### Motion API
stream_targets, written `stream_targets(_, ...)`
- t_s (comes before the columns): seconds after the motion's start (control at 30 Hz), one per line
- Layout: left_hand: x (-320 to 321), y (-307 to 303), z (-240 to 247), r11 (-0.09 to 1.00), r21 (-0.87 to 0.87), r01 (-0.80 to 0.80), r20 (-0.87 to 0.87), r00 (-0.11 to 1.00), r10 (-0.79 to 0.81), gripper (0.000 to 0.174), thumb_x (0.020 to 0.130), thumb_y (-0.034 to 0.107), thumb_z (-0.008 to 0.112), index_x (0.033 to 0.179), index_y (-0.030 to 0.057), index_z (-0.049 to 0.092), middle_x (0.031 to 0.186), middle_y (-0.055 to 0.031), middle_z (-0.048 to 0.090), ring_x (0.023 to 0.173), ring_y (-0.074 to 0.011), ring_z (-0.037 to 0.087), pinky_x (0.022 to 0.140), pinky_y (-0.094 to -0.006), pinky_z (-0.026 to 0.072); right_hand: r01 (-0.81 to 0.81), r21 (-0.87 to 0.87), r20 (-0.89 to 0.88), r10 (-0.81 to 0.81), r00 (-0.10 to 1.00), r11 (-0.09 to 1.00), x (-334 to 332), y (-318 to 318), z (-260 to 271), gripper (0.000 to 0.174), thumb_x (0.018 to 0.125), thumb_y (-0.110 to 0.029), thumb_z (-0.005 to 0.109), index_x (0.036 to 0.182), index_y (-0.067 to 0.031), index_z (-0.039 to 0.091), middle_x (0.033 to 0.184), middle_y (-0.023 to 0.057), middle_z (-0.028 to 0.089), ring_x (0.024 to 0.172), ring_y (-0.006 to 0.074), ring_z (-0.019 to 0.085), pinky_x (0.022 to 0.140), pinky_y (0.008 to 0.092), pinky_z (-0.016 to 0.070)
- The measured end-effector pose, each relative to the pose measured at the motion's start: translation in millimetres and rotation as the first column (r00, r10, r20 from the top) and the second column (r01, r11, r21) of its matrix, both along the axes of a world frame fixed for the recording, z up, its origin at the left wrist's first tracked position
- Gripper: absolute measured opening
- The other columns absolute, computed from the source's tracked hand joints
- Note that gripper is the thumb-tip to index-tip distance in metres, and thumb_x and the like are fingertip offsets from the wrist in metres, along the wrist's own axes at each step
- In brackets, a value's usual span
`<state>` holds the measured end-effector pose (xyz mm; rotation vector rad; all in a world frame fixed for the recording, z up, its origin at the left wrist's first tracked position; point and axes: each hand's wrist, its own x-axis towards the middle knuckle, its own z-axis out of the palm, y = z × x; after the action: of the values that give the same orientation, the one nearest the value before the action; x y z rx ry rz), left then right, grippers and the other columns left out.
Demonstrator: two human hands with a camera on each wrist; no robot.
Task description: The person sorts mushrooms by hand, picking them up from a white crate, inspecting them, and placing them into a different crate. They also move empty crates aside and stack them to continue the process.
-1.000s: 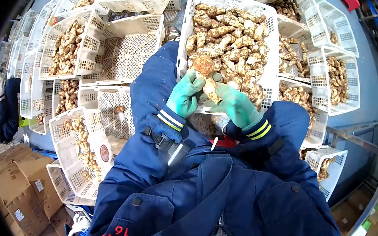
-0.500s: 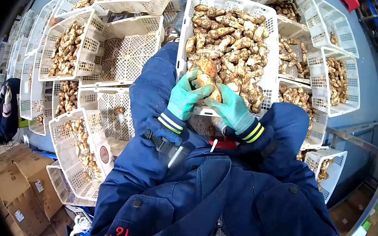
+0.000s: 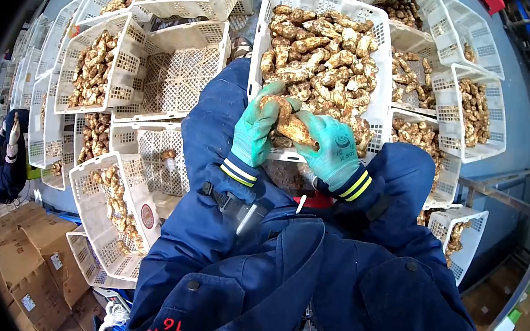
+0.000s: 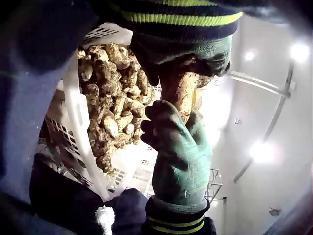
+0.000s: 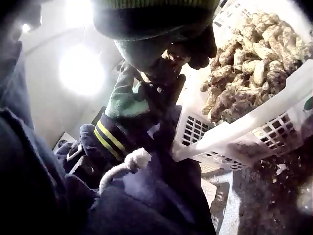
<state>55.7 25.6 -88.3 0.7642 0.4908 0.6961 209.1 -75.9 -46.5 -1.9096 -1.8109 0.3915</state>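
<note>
Both hands wear green gloves and hold one large matsutake mushroom (image 3: 293, 128) between them, low over the near edge of a white crate (image 3: 385, 68). My left hand (image 3: 253, 132) grips its capped end, with fingers and thumb curled round it. My right hand (image 3: 334, 152) pinches the stem end, its glove back turned up. In the left wrist view the mushroom's pale stem (image 4: 187, 95) shows between the two gloves. The right wrist view has it mostly in shadow. Many similar mushrooms (image 3: 328, 59) fill the crate, which stands in front of my knees.
Stacked white crates with mushrooms stand to the right (image 3: 477, 117) and left (image 3: 113, 195). One crate (image 3: 181, 73) beside my left knee shows its bare mesh floor. Cardboard boxes (image 3: 35, 258) lie behind left, a metal frame (image 3: 501, 193) stands right. Another person (image 3: 4, 154) sits far left.
The mushroom has been turned: its cap pointed away from me and now leans towards the left hand. The left hand has shifted up around the cap, and the right hand has rolled so its back shows.
</note>
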Motion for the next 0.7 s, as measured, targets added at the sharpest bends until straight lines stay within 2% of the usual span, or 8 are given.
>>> stream_targets(0.03,1.3,-1.9,0.7,0.998,0.067,-0.018,0.050,0.999,0.015,0.068,0.098,0.047,0.048,0.145,0.0009,0.032,0.121,-0.0200,0.062,0.112,-0.0265,0.060,0.099,-0.0364,0.0482,0.002,0.006,0.017,-0.002,1.000,1.000,-1.7,0.3,3.1,0.059,0.071,-0.028,0.077,0.122,-0.0041,0.059,0.094,0.0125,0.062,0.086,0.0319,0.060,0.074,0.0432,0.0475)
stream_targets(0.1,1.3,0.1,-0.1,0.995,-0.097,-0.025,0.124,0.992,0.037,0.064,0.100,0.049,0.042,0.141,0.0004,0.038,0.111,-0.0192,0.065,0.099,-0.0253,0.064,0.089,-0.0359,0.0536,-0.010,0.052,0.048,0.008,0.999,0.999,-3.6,-0.6,-0.4,0.057,0.070,-0.030,0.078,0.118,-0.0046,0.060,0.089,0.0118,0.061,0.081,0.0305,0.059,0.069,0.0430,0.0458)
stream_targets(0.13,1.5,1.1,-0.2,0.984,-0.177,-0.022,0.160,0.986,0.051,0.063,0.101,0.049,0.039,0.139,0.0001,0.040,0.106,-0.0188,0.067,0.093,-0.0247,0.067,0.084,-0.0357,0.0564,-0.019,0.022,0.043,0.018,0.999,1.000,-5.0,-0.9,0.0,0.058,0.070,-0.031,0.077,0.119,-0.0041,0.060,0.090,0.0116,0.061,0.082,0.0301,0.059,0.072,0.0425,0.0461)
stream_targets(0.17,0.9,0.4,0.7,0.997,-0.066,-0.037,0.116,0.992,0.045,0.069,0.099,0.057,0.034,0.138,-0.0002,0.042,0.102,-0.0186,0.067,0.088,-0.0255,0.068,0.079,-0.0368,0.0585,-0.030,-0.008,0.037,0.030,0.999,1.000,-7.6,-1.6,0.9,0.060,0.070,-0.032,0.077,0.119,-0.0037,0.059,0.091,0.0114,0.062,0.083,0.0296,0.060,0.075,0.0420,0.0465)
stream_targets(0.53,2.3,-0.1,1.8,0.988,-0.147,-0.036,0.069,0.996,0.047,0.066,0.101,0.054,0.035,0.136,-0.0017,0.043,0.099,-0.0121,0.067,0.086,-0.0193,0.066,0.077,-0.0329,0.0573,-0.022,0.034,-0.200,0.028,0.979,0.999,-10.4,-5.9,-11.4,0.057,0.074,-0.037,0.076,0.115,-0.0004,0.061,0.088,0.0140,0.062,0.081,0.0311,0.062,0.070,0.0411,0.0487)
stream_targets(0.57,5.7,-2.2,1.0,0.991,-0.096,-0.099,-0.023,0.995,0.097,0.057,0.101,0.042,0.047,0.138,-0.0011,0.041,0.097,-0.0113,0.066,0.086,-0.0177,0.065,0.079,-0.0303,0.0555,-0.023,0.026,-0.153,0.027,0.988,0.999,-11.3,-6.1,-10.8,0.058,0.074,-0.038,0.076,0.115,-0.0002,0.060,0.088,0.0138,0.062,0.081,0.0311,0.061,0.070,0.0414,0.0485)
stream_targets(0.67,5.7,-8.0,1.5,0.983,0.156,-0.095,-0.183,0.975,0.124,0.056,0.097,0.034,0.057,0.139,0.0005,0.041,0.098,-0.0142,0.066,0.089,-0.0195,0.064,0.081,-0.0320,0.0541,-0.031,0.016,-0.051,0.032,0.998,0.999,-12.4,-7.1,-9.7,0.061,0.074,-0.040,0.076,0.117,0.0004,0.060,0.086,0.0134,0.061,0.079,0.0309,0.061,0.069,0.0422,0.0481)
stream_targets(0.7,5.3,-6.5,-3.9,0.992,0.062,-0.106,-0.089,0.990,0.112,0.052,0.095,0.024,0.062,0.138,0.0007,0.042,0.098,-0.0135,0.066,0.089,-0.0185,0.064,0.081,-0.0300,0.0533,-0.038,0.026,-0.045,0.039,0.998,0.999,-12.5,-7.3,-10.6,0.062,0.074,-0.041,0.076,0.117,0.0006,0.059,0.086,0.0133,0.061,0.079,0.0309,0.061,0.068,0.0424,0.0480)
